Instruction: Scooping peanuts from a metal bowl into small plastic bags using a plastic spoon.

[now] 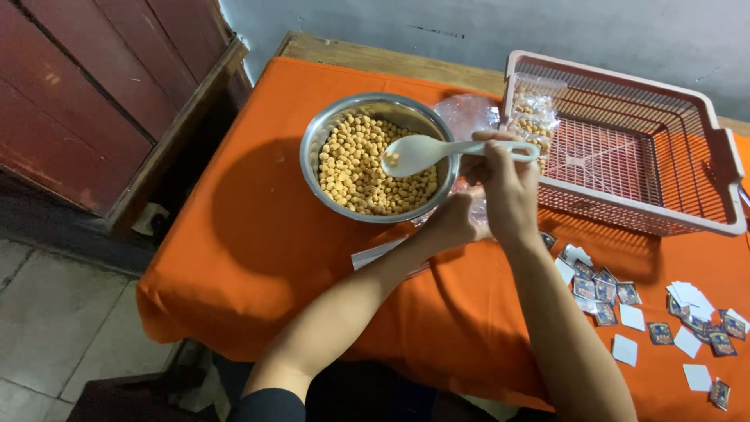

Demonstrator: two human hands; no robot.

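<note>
Pink basket (625, 207) holding filled bag (533, 117); small cards (617, 301) scattered.

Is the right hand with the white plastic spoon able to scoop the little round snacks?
Probably yes: the right hand holds the white plastic spoon right over the open steel bowl; nothing covers the snacks.

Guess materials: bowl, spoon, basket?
Bowl: likely stainless steel, its rim shiny and reflective. Spoon in the right hand: looks like matte white plastic, moulded in one piece. Basket: pale pink plastic, judging by its moulded lattice.
</note>
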